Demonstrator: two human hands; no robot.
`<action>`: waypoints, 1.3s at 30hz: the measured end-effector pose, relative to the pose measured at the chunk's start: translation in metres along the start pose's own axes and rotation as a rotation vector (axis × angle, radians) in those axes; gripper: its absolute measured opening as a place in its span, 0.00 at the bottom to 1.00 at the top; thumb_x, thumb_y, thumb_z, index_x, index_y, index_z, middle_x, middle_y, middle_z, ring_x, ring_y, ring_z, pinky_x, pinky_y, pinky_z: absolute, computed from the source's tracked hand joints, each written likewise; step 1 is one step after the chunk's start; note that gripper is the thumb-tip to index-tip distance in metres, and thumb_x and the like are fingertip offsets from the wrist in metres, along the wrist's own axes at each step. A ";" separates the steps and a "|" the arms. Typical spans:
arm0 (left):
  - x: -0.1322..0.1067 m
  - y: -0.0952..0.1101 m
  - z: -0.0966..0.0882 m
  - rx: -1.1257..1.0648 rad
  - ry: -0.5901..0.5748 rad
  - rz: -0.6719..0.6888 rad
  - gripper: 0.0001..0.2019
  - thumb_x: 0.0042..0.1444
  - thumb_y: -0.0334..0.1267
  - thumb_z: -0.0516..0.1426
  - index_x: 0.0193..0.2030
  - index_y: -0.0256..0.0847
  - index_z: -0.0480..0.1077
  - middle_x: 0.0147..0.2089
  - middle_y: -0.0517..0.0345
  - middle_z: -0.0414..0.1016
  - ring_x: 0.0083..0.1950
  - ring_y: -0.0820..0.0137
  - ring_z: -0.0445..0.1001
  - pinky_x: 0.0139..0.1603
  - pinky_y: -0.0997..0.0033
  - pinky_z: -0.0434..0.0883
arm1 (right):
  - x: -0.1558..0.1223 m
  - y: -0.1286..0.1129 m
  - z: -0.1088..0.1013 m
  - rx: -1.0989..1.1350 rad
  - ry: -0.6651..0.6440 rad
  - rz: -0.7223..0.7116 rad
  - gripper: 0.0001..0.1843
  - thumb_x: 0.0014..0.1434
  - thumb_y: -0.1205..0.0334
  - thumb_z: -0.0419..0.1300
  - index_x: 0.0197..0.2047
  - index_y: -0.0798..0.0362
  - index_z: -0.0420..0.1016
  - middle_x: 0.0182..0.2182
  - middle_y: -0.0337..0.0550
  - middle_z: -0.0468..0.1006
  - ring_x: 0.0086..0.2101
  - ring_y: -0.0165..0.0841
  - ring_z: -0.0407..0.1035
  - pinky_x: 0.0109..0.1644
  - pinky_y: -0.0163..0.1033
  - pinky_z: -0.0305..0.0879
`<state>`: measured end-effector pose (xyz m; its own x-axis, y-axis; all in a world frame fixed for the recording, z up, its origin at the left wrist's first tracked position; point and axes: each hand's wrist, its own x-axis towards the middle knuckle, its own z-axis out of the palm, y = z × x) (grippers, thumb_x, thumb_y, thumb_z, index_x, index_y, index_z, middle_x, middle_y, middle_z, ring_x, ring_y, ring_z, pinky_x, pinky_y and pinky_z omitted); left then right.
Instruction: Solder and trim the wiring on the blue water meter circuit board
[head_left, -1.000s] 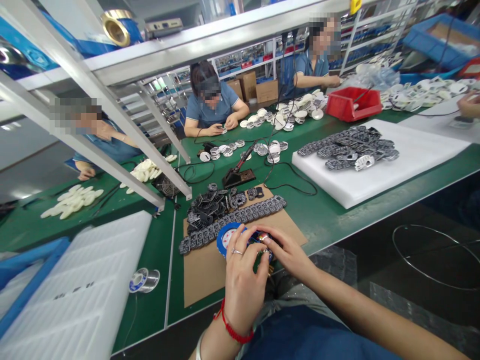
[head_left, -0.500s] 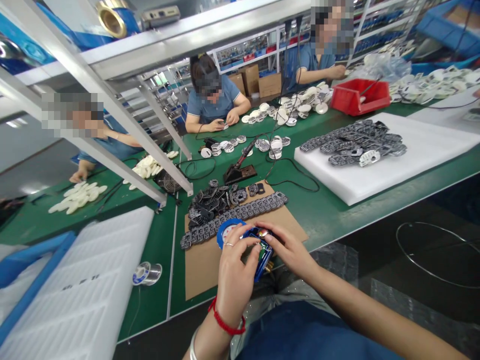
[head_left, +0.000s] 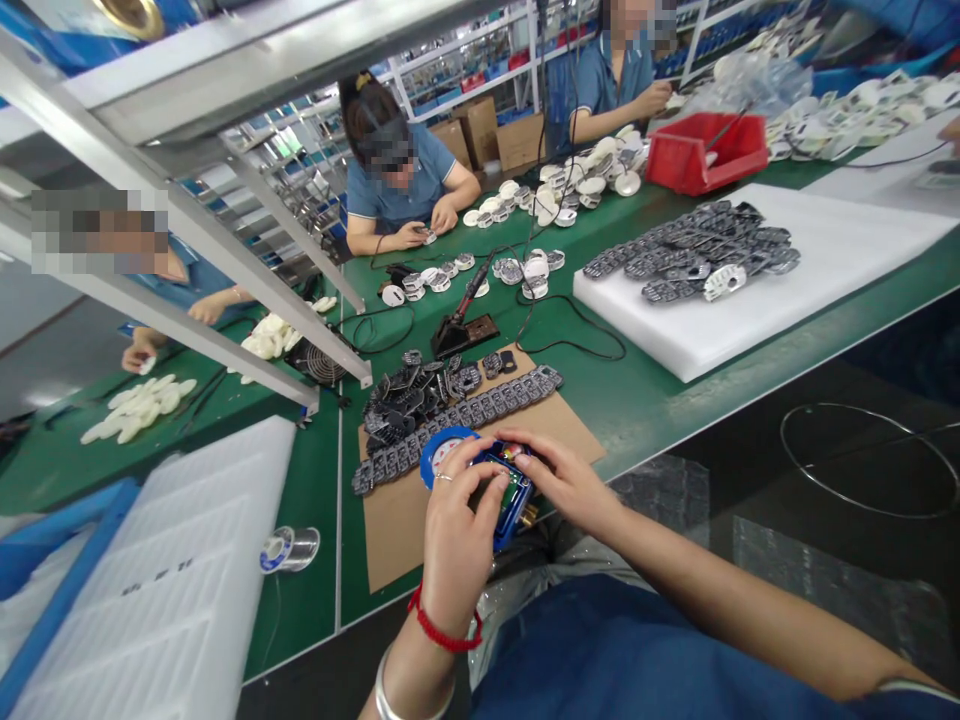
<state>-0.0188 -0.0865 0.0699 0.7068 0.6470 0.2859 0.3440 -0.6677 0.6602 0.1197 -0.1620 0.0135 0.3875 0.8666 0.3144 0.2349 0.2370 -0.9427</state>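
At the near edge of the green surface [head_left: 637, 410], in front of the wearer's body, a blue housing [head_left: 514, 512] is held between two bare hands, tilted so that a green board [head_left: 511, 492] shows inside. Brass-coloured fittings [head_left: 529, 516] stick out from its lower right side. The left hand [head_left: 459, 515] is partly curled and has hold of the housing from the left, its thumb and forefinger nearly meeting over the board; whether they pinch something small, I cannot tell. The right hand [head_left: 570, 485] is half closed around the upper right side of the housing, thumb laid along the top. Just left of the housing, by the left hand's fingers, is a blue-rimmed disc [head_left: 448, 452]; I cannot tell if the two are joined.

Beyond the hands, a row of dark parts [head_left: 465, 425] crosses a cardboard sheet [head_left: 397, 555], with a heap of dark parts [head_left: 397, 405] behind it. A soldering iron [head_left: 474, 287] leans in its stand farther back. A solder spool [head_left: 291, 550] sits to the left, well apart from the hands.
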 end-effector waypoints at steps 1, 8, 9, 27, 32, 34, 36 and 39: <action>0.000 0.000 0.000 0.003 -0.001 -0.002 0.06 0.60 0.35 0.54 0.37 0.43 0.73 0.55 0.53 0.72 0.60 0.62 0.65 0.63 0.50 0.60 | 0.000 0.000 0.000 0.001 0.000 -0.004 0.18 0.66 0.59 0.52 0.58 0.47 0.68 0.55 0.43 0.72 0.55 0.36 0.65 0.61 0.47 0.59; 0.002 0.002 -0.001 0.015 0.017 0.015 0.06 0.60 0.37 0.54 0.37 0.44 0.73 0.55 0.55 0.72 0.62 0.62 0.63 0.64 0.49 0.58 | 0.000 -0.003 -0.002 0.018 -0.006 -0.012 0.18 0.66 0.59 0.52 0.59 0.45 0.67 0.55 0.42 0.72 0.55 0.36 0.65 0.61 0.47 0.59; 0.002 0.001 -0.002 0.015 0.020 0.012 0.06 0.60 0.37 0.54 0.37 0.44 0.73 0.55 0.55 0.72 0.62 0.62 0.64 0.64 0.49 0.59 | 0.000 -0.003 -0.002 0.019 -0.007 -0.012 0.18 0.66 0.59 0.52 0.59 0.45 0.67 0.55 0.42 0.72 0.55 0.36 0.65 0.61 0.47 0.59; -0.002 -0.005 -0.003 -0.065 0.006 -0.064 0.07 0.59 0.38 0.55 0.37 0.44 0.75 0.54 0.55 0.73 0.60 0.62 0.66 0.65 0.50 0.59 | -0.007 -0.004 -0.009 0.019 0.044 0.008 0.17 0.66 0.59 0.52 0.57 0.45 0.68 0.56 0.43 0.70 0.57 0.37 0.62 0.63 0.49 0.57; -0.001 -0.003 -0.004 -0.084 0.042 -0.098 0.06 0.59 0.38 0.56 0.37 0.45 0.75 0.55 0.56 0.72 0.60 0.63 0.66 0.63 0.53 0.60 | -0.007 -0.014 -0.011 -0.059 0.024 -0.072 0.07 0.63 0.63 0.56 0.44 0.48 0.72 0.56 0.45 0.69 0.57 0.39 0.62 0.61 0.48 0.58; -0.002 -0.003 -0.003 -0.095 0.058 -0.103 0.06 0.59 0.38 0.56 0.37 0.45 0.75 0.55 0.57 0.72 0.60 0.63 0.66 0.63 0.53 0.60 | -0.006 -0.020 -0.012 -0.132 0.022 -0.095 0.05 0.62 0.66 0.57 0.41 0.49 0.71 0.56 0.46 0.68 0.57 0.38 0.62 0.61 0.49 0.58; -0.002 -0.004 -0.003 -0.111 0.071 -0.105 0.06 0.59 0.38 0.56 0.37 0.45 0.75 0.54 0.56 0.73 0.60 0.63 0.67 0.63 0.53 0.61 | -0.005 -0.026 -0.014 -0.225 0.014 -0.127 0.04 0.61 0.68 0.56 0.39 0.51 0.71 0.56 0.47 0.68 0.57 0.38 0.61 0.61 0.49 0.58; -0.004 -0.005 -0.002 -0.139 0.096 -0.103 0.06 0.59 0.38 0.56 0.37 0.44 0.75 0.54 0.55 0.73 0.59 0.63 0.67 0.62 0.53 0.61 | -0.002 -0.036 -0.018 -0.372 -0.022 -0.178 0.05 0.61 0.70 0.56 0.39 0.53 0.71 0.57 0.49 0.67 0.58 0.37 0.60 0.62 0.48 0.57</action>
<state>-0.0241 -0.0851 0.0671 0.6077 0.7459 0.2725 0.3185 -0.5433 0.7768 0.1262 -0.1799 0.0491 0.2932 0.8369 0.4623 0.6045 0.2124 -0.7678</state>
